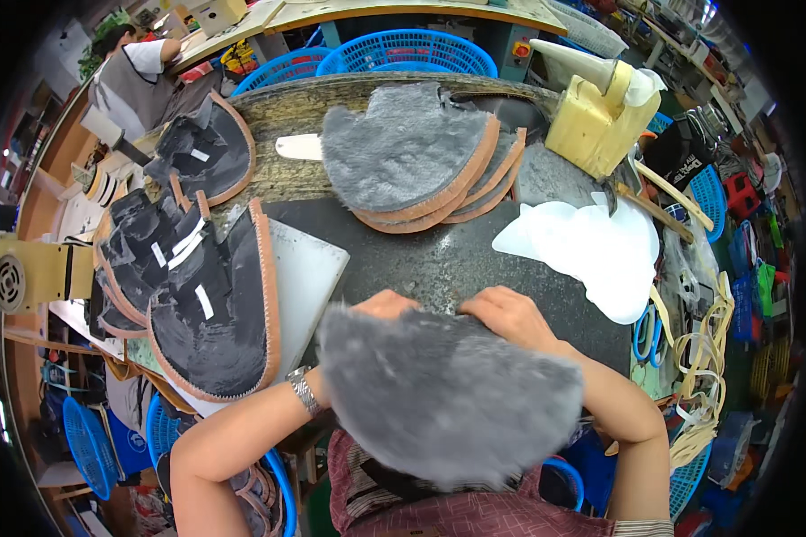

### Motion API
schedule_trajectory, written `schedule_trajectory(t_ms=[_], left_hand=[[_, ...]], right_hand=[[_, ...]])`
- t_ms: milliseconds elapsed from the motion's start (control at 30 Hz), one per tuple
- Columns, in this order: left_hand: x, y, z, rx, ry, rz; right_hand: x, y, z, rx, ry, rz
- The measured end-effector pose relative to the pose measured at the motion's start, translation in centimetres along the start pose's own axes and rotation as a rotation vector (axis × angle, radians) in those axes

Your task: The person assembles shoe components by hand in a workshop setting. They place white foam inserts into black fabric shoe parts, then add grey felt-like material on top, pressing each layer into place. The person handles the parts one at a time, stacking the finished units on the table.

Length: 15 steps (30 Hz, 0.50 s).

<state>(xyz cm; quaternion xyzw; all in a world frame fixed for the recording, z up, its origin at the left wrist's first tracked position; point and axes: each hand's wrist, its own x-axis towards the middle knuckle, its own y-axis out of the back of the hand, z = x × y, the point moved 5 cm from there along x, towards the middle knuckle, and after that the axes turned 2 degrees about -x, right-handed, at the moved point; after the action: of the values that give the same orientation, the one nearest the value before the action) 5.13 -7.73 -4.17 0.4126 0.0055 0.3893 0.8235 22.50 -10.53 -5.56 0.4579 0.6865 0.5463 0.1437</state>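
Observation:
Close in front of me is a grey furry piece (448,394), slightly blurred and covering my lap. At its far left corner my left hand (385,303) is closed, with its fingers partly behind the fur. My right hand (510,317) is closed at the far right edge, fingers bent down toward the bench. Beyond them lies a stack of similar grey furry pieces (403,161) with brown stitched rims. To the left, several dark pieces with brown stitched rims (219,322) lie with their black backs up, bearing white strips.
White curved templates (591,246) lie at the right, near blue-handled scissors (649,333) and a yellow block-shaped container (604,121). Pale strips (703,349) hang off the right edge. Blue baskets (407,52) stand beyond the bench. Another person (134,76) sits at the far left.

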Motion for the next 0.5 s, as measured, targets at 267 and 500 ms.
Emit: schedule_trajectory(t_ms=[267, 500], left_hand=[[-0.6, -2.0, 1.1, 0.797, -0.551, -0.097], [0.3, -3.4, 2.1, 0.914, -0.641, -0.332]], right_hand=[[-0.3, -0.3, -2.1, -0.432, 0.392, 0.098], [0.3, -0.3, -1.6, -0.340, 0.368, -0.061]])
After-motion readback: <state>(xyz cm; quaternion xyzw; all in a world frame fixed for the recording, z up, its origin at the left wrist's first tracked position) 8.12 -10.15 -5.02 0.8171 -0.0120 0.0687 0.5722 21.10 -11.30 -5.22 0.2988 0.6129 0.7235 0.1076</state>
